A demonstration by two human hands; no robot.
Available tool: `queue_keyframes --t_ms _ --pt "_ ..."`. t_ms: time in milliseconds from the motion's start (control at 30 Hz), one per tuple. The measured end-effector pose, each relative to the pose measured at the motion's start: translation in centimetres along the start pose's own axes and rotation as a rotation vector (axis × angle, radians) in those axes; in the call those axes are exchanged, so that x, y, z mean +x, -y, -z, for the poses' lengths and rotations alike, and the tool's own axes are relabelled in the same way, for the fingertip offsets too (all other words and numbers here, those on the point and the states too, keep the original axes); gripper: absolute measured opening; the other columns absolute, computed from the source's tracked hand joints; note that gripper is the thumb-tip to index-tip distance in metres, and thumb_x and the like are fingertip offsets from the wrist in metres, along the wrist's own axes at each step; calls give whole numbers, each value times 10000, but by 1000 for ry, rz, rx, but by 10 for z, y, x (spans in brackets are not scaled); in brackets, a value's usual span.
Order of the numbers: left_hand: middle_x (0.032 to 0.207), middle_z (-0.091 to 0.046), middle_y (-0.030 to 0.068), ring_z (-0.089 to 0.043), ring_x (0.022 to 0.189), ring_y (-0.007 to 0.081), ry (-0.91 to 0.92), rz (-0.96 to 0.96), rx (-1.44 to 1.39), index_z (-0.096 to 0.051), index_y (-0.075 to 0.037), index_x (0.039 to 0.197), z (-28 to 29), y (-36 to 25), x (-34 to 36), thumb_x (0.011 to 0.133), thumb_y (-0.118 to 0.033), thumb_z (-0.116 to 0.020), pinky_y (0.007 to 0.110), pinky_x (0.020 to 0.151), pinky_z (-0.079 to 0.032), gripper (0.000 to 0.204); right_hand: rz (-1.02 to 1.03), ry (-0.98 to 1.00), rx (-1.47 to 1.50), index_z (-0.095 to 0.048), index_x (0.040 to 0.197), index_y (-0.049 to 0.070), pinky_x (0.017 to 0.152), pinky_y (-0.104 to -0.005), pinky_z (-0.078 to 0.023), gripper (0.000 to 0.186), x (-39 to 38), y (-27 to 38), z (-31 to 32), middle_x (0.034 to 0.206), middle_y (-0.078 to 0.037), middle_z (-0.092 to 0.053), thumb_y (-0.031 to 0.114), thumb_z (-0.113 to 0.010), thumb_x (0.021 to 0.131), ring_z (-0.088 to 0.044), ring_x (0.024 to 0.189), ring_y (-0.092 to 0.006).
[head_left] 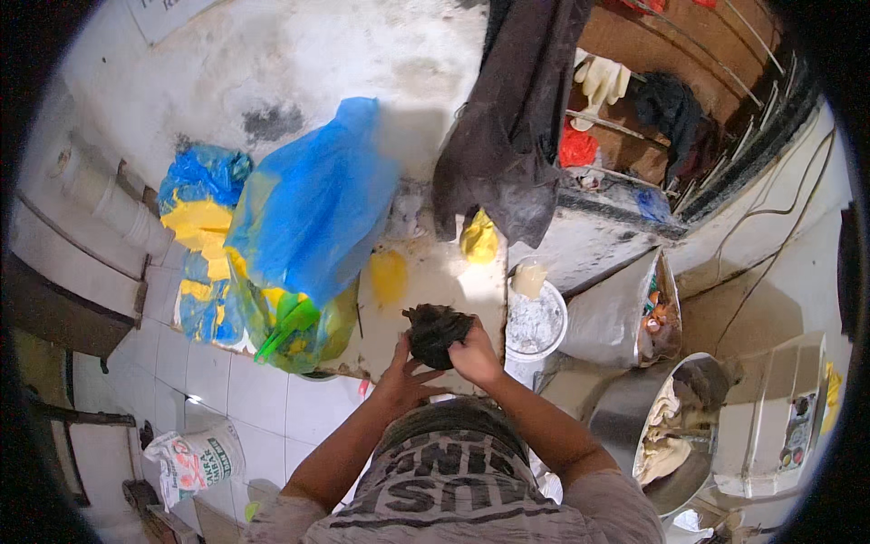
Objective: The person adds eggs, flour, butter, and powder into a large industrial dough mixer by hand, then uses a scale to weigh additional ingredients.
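A crumpled black bundle (438, 335), thin plastic or cloth, is between my hands over the front of a pale worn table (417, 286). My right hand (476, 356) pinches its right side, thumb and fingers pressed in. At its lower left edge, my left hand (405, 381) holds it near the thumb and forefinger, with the other fingers stretched out underneath. Beyond the bundle, a yellow round patch (388, 276) shows on the tabletop. A shiny yellow packet (479, 238) sits at the back, just below a hanging dark cloth (498, 136).
Big blue and yellow plastic bags (313, 199) fill the table's left, with a green piece (292, 322) at their front. Right of the table stand a white bucket (535, 322), a pale bin (616, 313) and a metal mixing bowl (634, 422) containing dough. A printed sack (195, 461) lies on the tiles.
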State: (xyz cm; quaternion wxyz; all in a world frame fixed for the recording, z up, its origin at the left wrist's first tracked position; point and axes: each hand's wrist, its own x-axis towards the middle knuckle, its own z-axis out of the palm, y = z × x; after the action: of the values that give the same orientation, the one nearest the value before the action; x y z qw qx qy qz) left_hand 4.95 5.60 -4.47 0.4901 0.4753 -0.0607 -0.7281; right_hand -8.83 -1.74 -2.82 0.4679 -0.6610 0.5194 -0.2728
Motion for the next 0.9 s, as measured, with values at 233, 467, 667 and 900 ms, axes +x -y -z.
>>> queue_keyframes --t_ms 233,467,667,900 --pt "1210 -469 96 -484 1123 216 228 -368 -186 -365 -152 1277 -5 -3 24 884 -248 -572 412 962 -420 454 33 -89 56 -567 1035 -33 827 -333 -441 245 -39 30 13 963 -195 -616 26 -498 808 -582 921 -280" --pt "1075 -514 62 -520 1020 185 473 -609 105 -382 -99 1227 -66 -37 30 855 -41 -536 362 889 -434 407 69 86 280 -471 1239 37 945 -344 -384 363 -16 -1 76 1177 -94 -545 112 -533 890 -513 1059 -227" --pt "1091 -516 110 -503 1008 280 234 -1348 1197 -471 -57 1174 -148 -86 53 895 -103 -434 415 962 -322 285 -22 305 1497 -372 1357 119 992 -358 -408 466 21 -10 103 1293 -61 -492 280 -490 936 -509 1151 -205" --pt "876 -614 138 -565 908 322 -186 -1065 1403 -504 -55 1206 -226 -168 89 901 -205 -484 410 807 -432 341 75 73 1188 -523 1221 107 960 -351 -416 359 111 59 210 1199 -28 -566 307 -517 923 -525 1110 -181"
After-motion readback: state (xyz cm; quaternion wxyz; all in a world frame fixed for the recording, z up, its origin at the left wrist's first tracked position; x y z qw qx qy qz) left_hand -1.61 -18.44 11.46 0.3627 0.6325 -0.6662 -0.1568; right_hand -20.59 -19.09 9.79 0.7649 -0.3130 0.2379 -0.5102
